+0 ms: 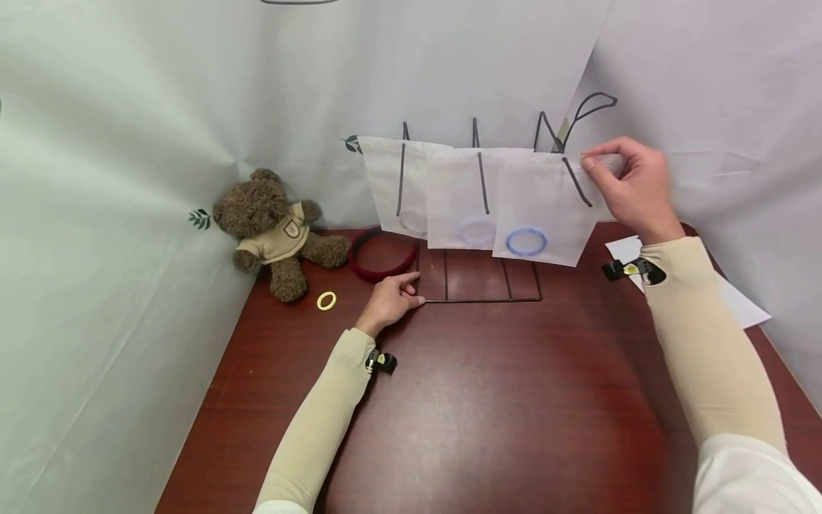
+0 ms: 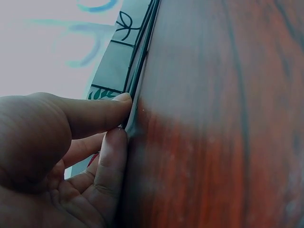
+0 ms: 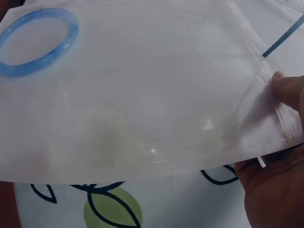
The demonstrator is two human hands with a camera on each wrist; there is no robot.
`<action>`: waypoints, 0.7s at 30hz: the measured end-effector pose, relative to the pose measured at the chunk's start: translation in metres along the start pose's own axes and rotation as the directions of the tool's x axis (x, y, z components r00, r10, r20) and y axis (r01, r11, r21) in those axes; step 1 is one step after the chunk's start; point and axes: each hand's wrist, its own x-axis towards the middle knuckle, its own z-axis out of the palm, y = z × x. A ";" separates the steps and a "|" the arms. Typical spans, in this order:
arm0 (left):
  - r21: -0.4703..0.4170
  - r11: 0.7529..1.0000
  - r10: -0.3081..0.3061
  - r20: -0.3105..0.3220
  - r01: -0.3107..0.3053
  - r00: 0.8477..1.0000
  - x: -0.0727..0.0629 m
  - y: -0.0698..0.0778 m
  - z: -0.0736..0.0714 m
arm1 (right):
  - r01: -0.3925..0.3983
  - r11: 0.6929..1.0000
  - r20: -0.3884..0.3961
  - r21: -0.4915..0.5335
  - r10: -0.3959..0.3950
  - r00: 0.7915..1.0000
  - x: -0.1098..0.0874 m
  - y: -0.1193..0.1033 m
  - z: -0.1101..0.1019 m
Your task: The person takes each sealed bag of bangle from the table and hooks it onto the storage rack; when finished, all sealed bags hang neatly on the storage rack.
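A black wire rack (image 1: 478,300) stands on the table, and three translucent white zip bags hang from its prongs. My left hand (image 1: 388,301) pinches the front left corner of its base; in the left wrist view the thumb and a fingertip (image 2: 114,142) meet at the wire. My right hand (image 1: 637,187) pinches the top right corner of the rightmost bag (image 1: 552,196). Through that bag shows a blue ring bangle (image 3: 71,35). The middle bag (image 1: 456,193) holds a pale lilac ring, and the left bag (image 1: 390,178) a whitish one.
Left of the rack lies a dark red hoop (image 1: 359,271), with a small pale yellow ring (image 1: 326,300) nearer me. A brown teddy bear (image 1: 272,228) sits against the left cloth wall (image 1: 96,285). White paper (image 1: 738,300) lies at the right, beyond my sleeve.
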 end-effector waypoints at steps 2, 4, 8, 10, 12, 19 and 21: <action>0.000 1.000 0.001 -0.003 -0.001 1.000 0.000 0.000 0.000 | -0.008 1.000 -0.006 -0.004 0.008 1.000 0.003 0.002 0.002; -0.003 1.000 0.004 -0.006 -0.004 1.000 0.000 0.000 0.001 | -0.011 1.000 -0.013 -0.006 0.011 1.000 0.007 0.003 0.004; 0.010 1.000 0.017 -0.012 -0.017 1.000 0.002 -0.002 0.003 | -0.006 1.000 -0.029 0.003 0.006 1.000 0.016 0.005 0.009; 0.014 1.000 0.023 -0.013 -0.023 1.000 0.002 -0.002 0.004 | -0.011 1.000 -0.038 0.007 0.012 0.999 0.020 0.006 0.011; 0.013 1.000 0.028 -0.016 -0.028 0.999 0.002 -0.001 0.004 | -0.025 1.000 -0.040 0.013 0.025 0.999 0.024 0.007 0.012; 0.001 0.999 0.034 -0.012 -0.034 0.999 0.003 0.000 0.006 | -0.055 0.998 -0.036 0.037 0.056 0.998 0.030 0.012 0.012; -0.003 0.999 0.034 -0.009 -0.034 0.999 0.002 0.001 0.006 | -0.081 0.995 -0.027 0.061 0.083 0.996 0.032 0.022 0.011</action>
